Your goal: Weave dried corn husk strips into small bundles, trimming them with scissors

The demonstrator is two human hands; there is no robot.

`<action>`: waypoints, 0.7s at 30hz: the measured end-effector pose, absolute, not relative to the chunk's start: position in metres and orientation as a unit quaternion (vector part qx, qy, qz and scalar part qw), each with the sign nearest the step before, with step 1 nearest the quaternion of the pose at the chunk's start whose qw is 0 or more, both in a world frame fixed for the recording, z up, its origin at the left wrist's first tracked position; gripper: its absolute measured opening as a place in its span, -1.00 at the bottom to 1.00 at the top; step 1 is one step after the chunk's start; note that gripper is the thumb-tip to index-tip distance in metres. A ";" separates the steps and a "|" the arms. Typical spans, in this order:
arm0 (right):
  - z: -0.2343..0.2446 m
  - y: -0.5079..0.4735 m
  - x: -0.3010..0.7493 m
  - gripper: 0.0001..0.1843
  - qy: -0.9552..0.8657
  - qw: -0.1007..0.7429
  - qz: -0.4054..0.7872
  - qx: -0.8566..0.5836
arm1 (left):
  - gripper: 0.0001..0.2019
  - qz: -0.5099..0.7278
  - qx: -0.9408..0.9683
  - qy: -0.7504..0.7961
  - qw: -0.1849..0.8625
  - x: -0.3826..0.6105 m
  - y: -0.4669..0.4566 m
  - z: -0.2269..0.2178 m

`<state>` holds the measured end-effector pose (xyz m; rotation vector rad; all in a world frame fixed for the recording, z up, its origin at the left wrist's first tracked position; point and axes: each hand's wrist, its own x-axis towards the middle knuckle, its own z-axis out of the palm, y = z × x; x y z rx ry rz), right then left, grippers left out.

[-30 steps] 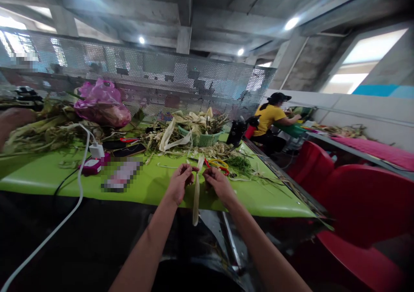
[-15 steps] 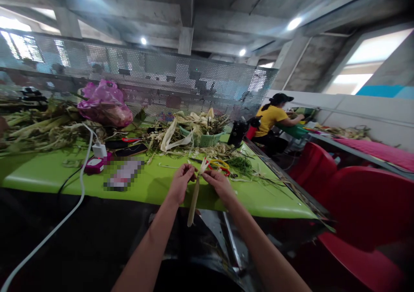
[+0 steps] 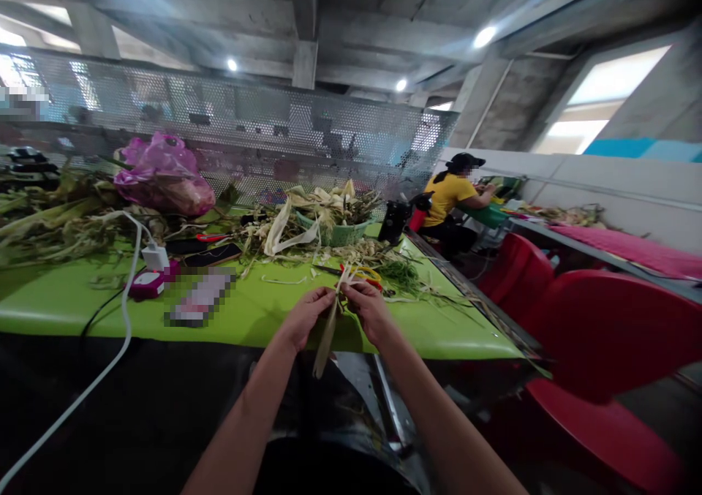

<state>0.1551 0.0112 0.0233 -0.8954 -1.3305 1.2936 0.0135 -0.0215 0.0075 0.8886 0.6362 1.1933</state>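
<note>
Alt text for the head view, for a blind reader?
A left hand and right hand pinch the top of a pale husk strip, which hangs down past the near edge of a green table. Farther back are husk piles, a basket and a pink bag. At right, a person in yellow sits beyond red chairs.

We sit at a bright green table [image 3: 71,301] in a bare concrete hall. A perforated metal screen [image 3: 246,126] runs along the table's far edge. Overhead, grey ceiling beams [image 3: 303,34] carry small round lamps [image 3: 485,36]. At far right a bright window [image 3: 617,78] glares above a pale wall [image 3: 603,180], with what may be a blue band. Red chairs [image 3: 619,334] fill the near right; beyond them a person in yellow [image 3: 450,194] sits at another bench [image 3: 553,237].
</note>
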 end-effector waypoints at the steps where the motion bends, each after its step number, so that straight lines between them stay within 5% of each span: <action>1: 0.023 0.011 0.155 -0.69 -0.557 0.516 0.535 -0.371 | -0.70 0.535 0.403 0.285 0.686 0.013 -0.022 0.008; 12: 0.029 0.014 0.158 -0.91 -0.676 0.498 0.378 -0.389 | -0.79 0.556 0.484 0.405 0.541 0.022 -0.010 0.005; 21: 0.030 0.013 0.164 -0.66 -0.728 0.410 0.320 -0.447 | -0.77 0.622 0.407 0.401 0.536 0.017 -0.015 0.007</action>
